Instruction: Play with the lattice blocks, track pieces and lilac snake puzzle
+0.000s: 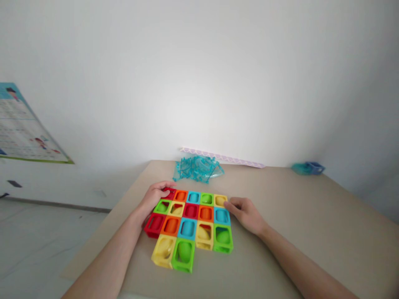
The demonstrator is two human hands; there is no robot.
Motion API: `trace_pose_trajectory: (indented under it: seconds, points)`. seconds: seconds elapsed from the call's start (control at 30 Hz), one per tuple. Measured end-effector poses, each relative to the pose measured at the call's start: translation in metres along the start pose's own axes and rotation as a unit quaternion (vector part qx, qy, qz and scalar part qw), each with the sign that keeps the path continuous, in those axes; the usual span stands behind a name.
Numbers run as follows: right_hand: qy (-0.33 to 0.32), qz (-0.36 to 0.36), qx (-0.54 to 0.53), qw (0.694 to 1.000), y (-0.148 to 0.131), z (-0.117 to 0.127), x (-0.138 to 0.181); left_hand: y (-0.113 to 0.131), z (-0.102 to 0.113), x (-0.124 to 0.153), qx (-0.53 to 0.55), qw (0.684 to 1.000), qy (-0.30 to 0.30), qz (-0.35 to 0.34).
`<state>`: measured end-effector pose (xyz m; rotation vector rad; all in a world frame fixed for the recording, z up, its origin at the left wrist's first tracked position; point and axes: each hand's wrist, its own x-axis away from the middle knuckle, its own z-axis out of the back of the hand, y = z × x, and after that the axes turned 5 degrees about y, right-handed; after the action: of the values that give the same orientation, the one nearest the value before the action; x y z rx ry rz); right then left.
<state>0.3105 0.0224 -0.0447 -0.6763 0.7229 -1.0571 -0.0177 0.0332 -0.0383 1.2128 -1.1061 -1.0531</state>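
Observation:
Several square plastic blocks in red, orange, yellow, green and blue are joined edge to edge as a flat grid [190, 211] on the table. Each block is a hollow frame, and rounded pieces show inside many of them. The nearest row has only a yellow block [163, 250] and a green block [183, 254]. My left hand [157, 195] grips the far left corner, its thumb on a red block [169, 194]. At the far right corner, my right hand [245, 211] is closed, with its thumb against a yellow block [220, 201]; its other fingers are curled and partly hidden.
Behind the grid lies a tangled heap of translucent teal plastic pieces [198, 168]. A pale purple patterned strip [222, 158] runs along the wall. A dark blue block [315, 168] and a teal piece [301, 168] sit at the back right. The table's left edge drops to the floor.

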Motion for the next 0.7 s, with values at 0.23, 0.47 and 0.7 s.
trace_pose_trajectory:
  seconds: [0.23,0.47,0.7]
  points:
    - [-0.054,0.090,-0.018,0.994,-0.005,-0.003,0.006,0.002,0.024,0.001,-0.076,0.997,-0.027,-0.013]
    - [-0.095,0.118,0.011,0.988,-0.021,-0.021,0.007,0.035,0.056,0.058,-0.492,0.844,0.106,-0.183]
    - [-0.085,0.082,-0.026,0.993,-0.015,-0.021,0.006,0.011,0.019,0.141,-0.641,0.737,0.013,-0.214]
